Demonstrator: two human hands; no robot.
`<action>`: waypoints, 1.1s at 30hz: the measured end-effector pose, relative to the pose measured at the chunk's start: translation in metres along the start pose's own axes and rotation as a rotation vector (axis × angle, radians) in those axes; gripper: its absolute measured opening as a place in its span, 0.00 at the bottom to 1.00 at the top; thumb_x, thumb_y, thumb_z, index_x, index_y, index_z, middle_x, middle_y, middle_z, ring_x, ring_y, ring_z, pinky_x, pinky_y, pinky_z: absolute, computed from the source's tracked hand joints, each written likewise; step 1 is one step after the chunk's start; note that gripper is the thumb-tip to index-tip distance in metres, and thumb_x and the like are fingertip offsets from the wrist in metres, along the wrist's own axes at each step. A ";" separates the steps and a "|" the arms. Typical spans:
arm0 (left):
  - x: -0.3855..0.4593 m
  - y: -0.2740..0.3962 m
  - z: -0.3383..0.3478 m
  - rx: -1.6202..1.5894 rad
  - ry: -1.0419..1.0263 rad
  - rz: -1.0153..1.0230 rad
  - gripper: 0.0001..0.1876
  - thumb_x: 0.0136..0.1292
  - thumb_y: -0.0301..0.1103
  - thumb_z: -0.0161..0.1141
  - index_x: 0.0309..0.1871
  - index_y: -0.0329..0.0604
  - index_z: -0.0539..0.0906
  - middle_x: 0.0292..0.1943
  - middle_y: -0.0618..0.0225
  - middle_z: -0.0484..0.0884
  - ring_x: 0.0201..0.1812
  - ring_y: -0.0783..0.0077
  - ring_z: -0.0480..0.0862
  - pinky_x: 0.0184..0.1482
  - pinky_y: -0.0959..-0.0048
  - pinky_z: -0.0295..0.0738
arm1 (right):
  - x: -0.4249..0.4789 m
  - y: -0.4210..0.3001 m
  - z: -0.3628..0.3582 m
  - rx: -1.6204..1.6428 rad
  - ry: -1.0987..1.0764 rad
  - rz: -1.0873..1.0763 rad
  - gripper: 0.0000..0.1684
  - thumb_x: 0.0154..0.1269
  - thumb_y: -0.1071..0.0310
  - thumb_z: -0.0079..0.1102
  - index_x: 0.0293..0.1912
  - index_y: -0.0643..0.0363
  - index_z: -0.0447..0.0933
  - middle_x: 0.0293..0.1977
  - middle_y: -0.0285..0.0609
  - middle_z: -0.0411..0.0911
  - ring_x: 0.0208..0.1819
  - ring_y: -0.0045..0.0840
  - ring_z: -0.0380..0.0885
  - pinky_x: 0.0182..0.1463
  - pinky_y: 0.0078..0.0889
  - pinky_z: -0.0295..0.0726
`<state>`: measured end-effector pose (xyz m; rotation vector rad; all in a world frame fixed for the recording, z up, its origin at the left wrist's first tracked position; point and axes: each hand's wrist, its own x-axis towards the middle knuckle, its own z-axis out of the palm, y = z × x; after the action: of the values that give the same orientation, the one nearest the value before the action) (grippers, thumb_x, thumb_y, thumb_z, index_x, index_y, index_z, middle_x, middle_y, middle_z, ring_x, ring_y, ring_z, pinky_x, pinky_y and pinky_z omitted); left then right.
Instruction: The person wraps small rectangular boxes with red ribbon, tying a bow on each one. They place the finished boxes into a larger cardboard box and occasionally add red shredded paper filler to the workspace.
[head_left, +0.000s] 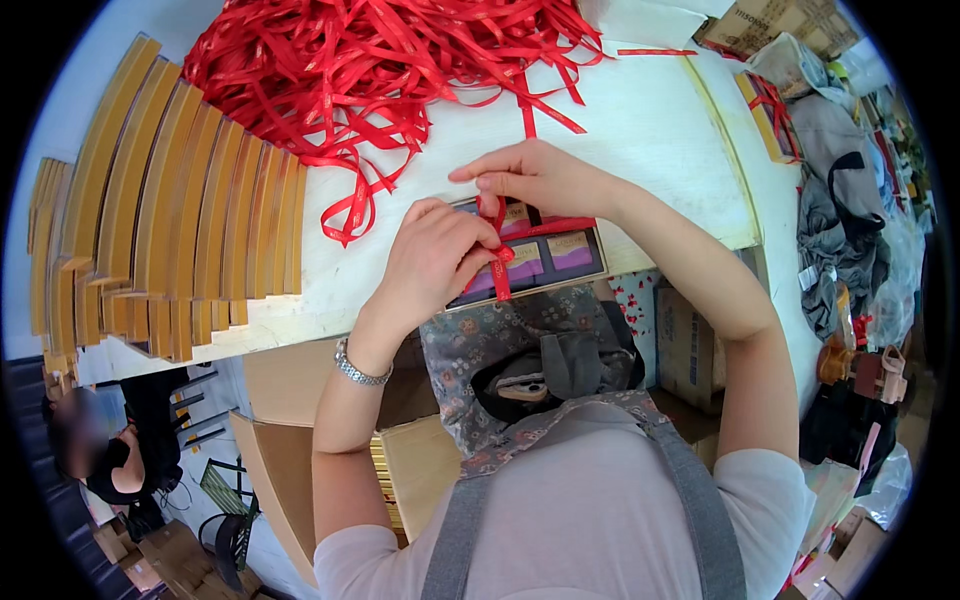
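A flat Godiva gift box lies at the table's front edge before me, with purple-and-gold packs in its dark tray. Red printed ribbon crosses it lengthwise and crosswise, with a small knot or loop where the bands meet. My left hand pinches the ribbon at that crossing between thumb and forefinger. Over the box's far side is my right hand, its forefinger stretched out to the left. A raised piece of ribbon reaches its lower fingertips; whether they grip it is hidden.
Loose red ribbons are heaped at the table's back. Stacked gold-edged boxes stand on the left. Another ribboned box lies at right, near grey cloth. Open cardboard cartons are below the table; a seated person is at lower left.
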<state>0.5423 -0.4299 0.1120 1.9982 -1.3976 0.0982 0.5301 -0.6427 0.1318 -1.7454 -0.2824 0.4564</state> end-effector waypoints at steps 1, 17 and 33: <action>0.000 0.002 -0.001 0.017 -0.002 0.005 0.11 0.51 0.25 0.67 0.38 0.44 0.79 0.31 0.70 0.82 0.35 0.68 0.79 0.52 0.68 0.68 | -0.003 -0.004 0.000 0.011 0.044 0.021 0.19 0.73 0.70 0.47 0.60 0.61 0.74 0.32 0.36 0.82 0.34 0.14 0.77 0.39 0.20 0.77; -0.003 0.021 0.014 -0.294 0.195 -0.457 0.28 0.51 0.24 0.71 0.55 0.32 0.71 0.26 0.66 0.84 0.20 0.76 0.74 0.28 0.77 0.68 | -0.020 -0.042 0.043 -0.900 0.661 -0.288 0.13 0.50 0.56 0.72 0.32 0.54 0.87 0.23 0.38 0.83 0.27 0.27 0.80 0.35 0.25 0.75; -0.001 0.015 0.011 -0.265 0.141 -0.288 0.15 0.53 0.24 0.68 0.44 0.36 0.79 0.26 0.67 0.84 0.21 0.77 0.74 0.28 0.76 0.68 | -0.021 -0.045 0.041 -0.544 0.658 -0.190 0.10 0.53 0.61 0.69 0.34 0.56 0.87 0.21 0.40 0.81 0.22 0.21 0.76 0.28 0.26 0.74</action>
<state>0.5258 -0.4385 0.1108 1.9064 -0.9687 -0.0707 0.4950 -0.6054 0.1718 -2.2593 -0.0942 -0.3780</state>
